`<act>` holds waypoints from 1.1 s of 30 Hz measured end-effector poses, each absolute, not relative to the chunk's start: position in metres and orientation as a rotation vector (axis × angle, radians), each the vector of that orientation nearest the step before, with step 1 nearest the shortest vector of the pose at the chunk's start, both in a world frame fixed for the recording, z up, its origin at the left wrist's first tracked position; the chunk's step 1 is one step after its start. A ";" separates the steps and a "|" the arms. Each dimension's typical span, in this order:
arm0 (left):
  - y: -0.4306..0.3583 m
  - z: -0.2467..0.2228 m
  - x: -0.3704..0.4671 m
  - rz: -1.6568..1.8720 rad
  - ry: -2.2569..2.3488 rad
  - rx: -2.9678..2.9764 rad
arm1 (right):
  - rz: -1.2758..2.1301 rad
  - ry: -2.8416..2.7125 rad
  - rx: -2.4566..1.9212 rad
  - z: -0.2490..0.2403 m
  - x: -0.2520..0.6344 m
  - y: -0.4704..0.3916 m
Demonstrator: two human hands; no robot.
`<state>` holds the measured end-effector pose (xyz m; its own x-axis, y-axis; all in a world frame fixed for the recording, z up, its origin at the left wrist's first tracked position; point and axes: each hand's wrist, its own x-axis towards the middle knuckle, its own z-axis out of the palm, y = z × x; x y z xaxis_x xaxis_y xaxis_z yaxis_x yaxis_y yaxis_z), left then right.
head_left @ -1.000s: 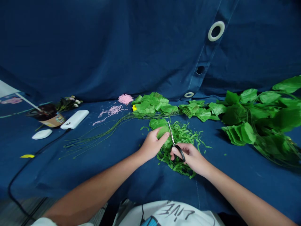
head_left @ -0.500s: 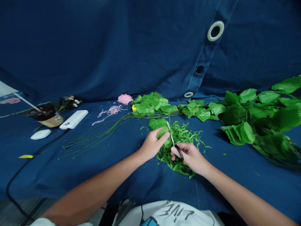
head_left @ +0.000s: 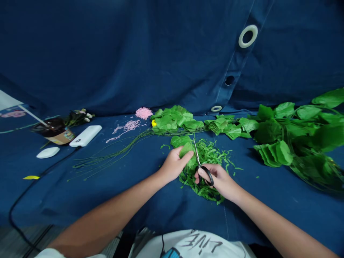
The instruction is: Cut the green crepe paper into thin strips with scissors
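Thin green leaf-shaped sheet [head_left: 187, 149] (mat'l unclear) is pinched in fingers of L hand [head_left: 174, 163] above loose green shred pile [head_left: 215, 154], prob. light, floppy & easily creased, best held at edge away from black-handled metal scissors [head_left: 199, 164] gripped by R hand [head_left: 219, 179].

On L, drink cup [head_left: 57, 139] w/ straw [head_left: 33, 115], nr white device [head_left: 86, 136] + blk cable [head_left: 49, 170]. Blue drape [head_left: 134, 53] w/ eyelets [head_left: 240, 38] behind.
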<state>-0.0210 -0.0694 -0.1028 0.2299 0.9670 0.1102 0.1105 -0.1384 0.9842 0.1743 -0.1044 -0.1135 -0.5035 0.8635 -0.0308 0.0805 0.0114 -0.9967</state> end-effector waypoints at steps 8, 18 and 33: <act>-0.069 -0.102 -0.022 1.067 1.018 1.535 | 1.550 -1.642 -0.993 -0.115 0.173 -0.105; -0.068 -0.103 -0.021 1.013 1.069 1.422 | 1.527 -1.613 -1.036 -0.118 0.172 -0.104; -0.071 -0.097 -0.020 1.031 1.075 1.490 | 1.545 -1.662 -0.991 -0.115 0.174 -0.104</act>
